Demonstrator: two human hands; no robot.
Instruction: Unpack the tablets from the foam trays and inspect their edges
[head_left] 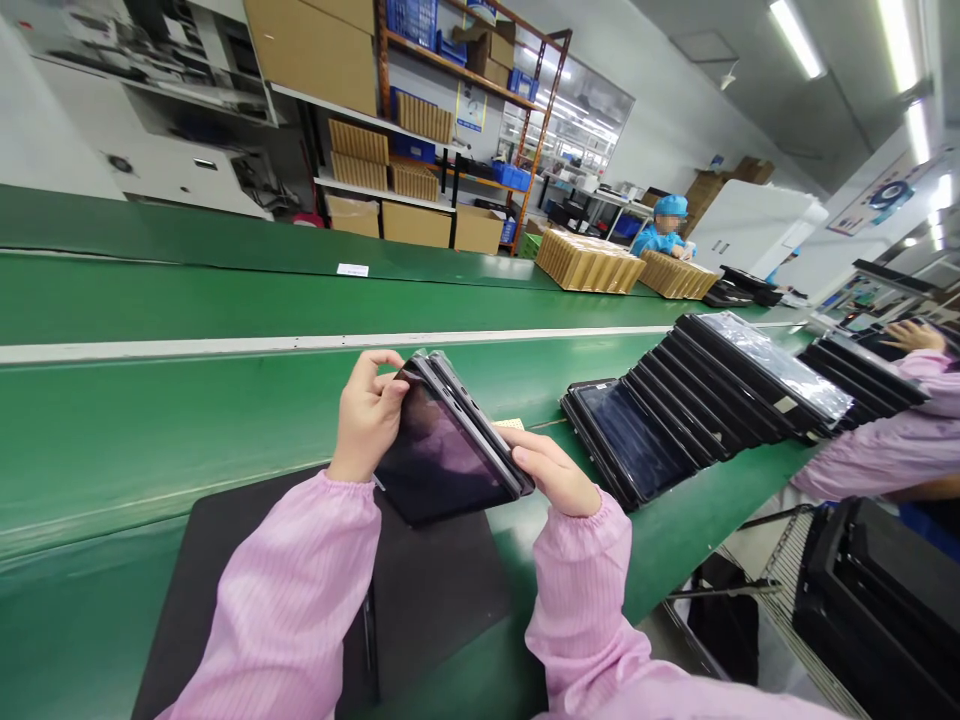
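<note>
Two flat black tablets (450, 455) lie face to back, tilted up above the worktop with a dark glossy screen toward me. My left hand (367, 415) pinches their upper left corner between thumb and fingers. At the lower right end, my right hand (555, 470) grips the edge, its thumb on the near side. Slots or ports show along the upper edges. Beneath them is a black mat (442, 600) on the green bench, with a thin dark stick-like item (370, 640) partly hidden by my left sleeve.
To the right leans a long row of black framed screens (675, 410). Cardboard divider trays (589, 260) stand at the far side of the green bench (187, 300). At far right is a co-worker's hand (916, 336); another person (664, 230) sits further back. A wire rack (776, 570) is below right.
</note>
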